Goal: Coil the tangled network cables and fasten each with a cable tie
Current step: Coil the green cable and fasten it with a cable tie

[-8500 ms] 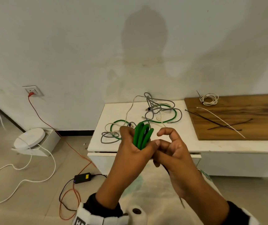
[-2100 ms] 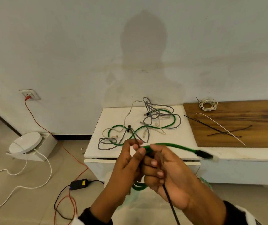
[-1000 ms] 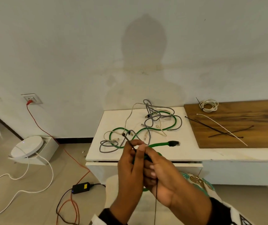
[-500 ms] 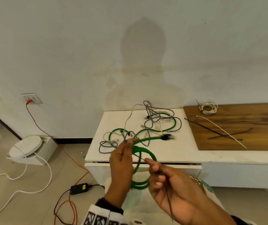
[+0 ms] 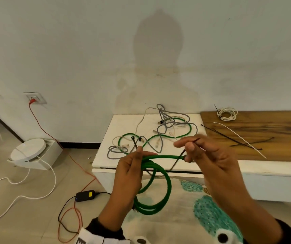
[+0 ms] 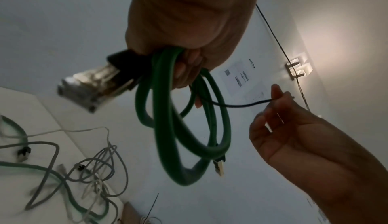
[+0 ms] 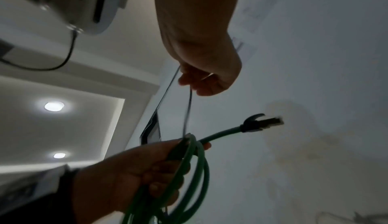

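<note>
The tangle of cables [image 5: 151,132] lies across the back half of the white table [image 5: 116,124], waiting. I hold the green coil [image 5: 156,187] in front of its near edge, my left hand [image 5: 129,173] clamping the loops together, my right hand [image 5: 206,155] pinching the black cable tie [image 5: 178,160] taut. The tie's path behind the loops is hidden.

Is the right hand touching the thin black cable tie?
Touching. Left wrist view: right hand pinches the thin black cable tie at its fingertips.
</note>
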`<state>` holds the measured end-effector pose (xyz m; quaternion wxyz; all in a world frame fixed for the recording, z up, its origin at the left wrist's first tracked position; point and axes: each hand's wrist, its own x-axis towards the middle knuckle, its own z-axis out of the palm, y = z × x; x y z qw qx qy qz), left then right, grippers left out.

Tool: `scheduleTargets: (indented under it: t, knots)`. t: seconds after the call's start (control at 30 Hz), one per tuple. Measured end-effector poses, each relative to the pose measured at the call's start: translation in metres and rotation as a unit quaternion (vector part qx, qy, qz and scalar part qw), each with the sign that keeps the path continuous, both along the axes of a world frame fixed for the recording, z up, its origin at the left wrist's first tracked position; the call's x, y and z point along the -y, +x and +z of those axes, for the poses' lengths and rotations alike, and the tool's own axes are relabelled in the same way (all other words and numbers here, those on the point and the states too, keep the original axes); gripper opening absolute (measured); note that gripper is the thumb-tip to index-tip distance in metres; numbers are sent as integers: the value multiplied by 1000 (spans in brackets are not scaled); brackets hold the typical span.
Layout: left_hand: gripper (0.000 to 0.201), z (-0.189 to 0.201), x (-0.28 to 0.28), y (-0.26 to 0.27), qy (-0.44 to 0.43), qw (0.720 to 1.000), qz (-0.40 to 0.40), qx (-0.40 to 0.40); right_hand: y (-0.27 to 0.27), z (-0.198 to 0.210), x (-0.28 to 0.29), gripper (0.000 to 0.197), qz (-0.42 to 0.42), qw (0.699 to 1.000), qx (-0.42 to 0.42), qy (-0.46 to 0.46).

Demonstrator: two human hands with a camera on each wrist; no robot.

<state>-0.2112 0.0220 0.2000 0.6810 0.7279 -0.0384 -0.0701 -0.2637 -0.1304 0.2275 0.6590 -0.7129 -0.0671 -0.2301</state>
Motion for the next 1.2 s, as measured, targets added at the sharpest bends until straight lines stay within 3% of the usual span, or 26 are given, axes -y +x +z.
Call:
scheduleTargets:
  t: [0.07,0.13,0.27,0.37,0.47,0.63,0.83,1.07,1.2]
  knots:
    - [46,4,1,-7,3,1000,-19,1,4,5,-3,22,-27,998,29,-47]
    - [46,7,1,-12,6,1000,-29,7,7,14,-7,12,-16,998,65,-16]
    - [44,15,3,-21,-3,999,-44,17,11,28,-18,25,7,990,122,69]
    - [46,21,2,-25,-13,998,-53,34,14,29,-20,15,62,989,132,33]
    - [46,26,1,-29,-12,997,-54,60,17,25,-18,28,121,985,119,-34]
    - [39,30,2,-35,4,994,-43,97,22,14,-21,22,-2,978,161,-130]
    - [39,37,-1,-42,35,986,-39,158,18,10,-23,21,-75,959,227,-154]
    - [38,40,-5,-44,65,980,-58,176,15,21,-27,23,-6,983,175,-50]
    - [42,41,-5,-44,55,981,-61,175,14,30,-28,25,19,987,155,-48]
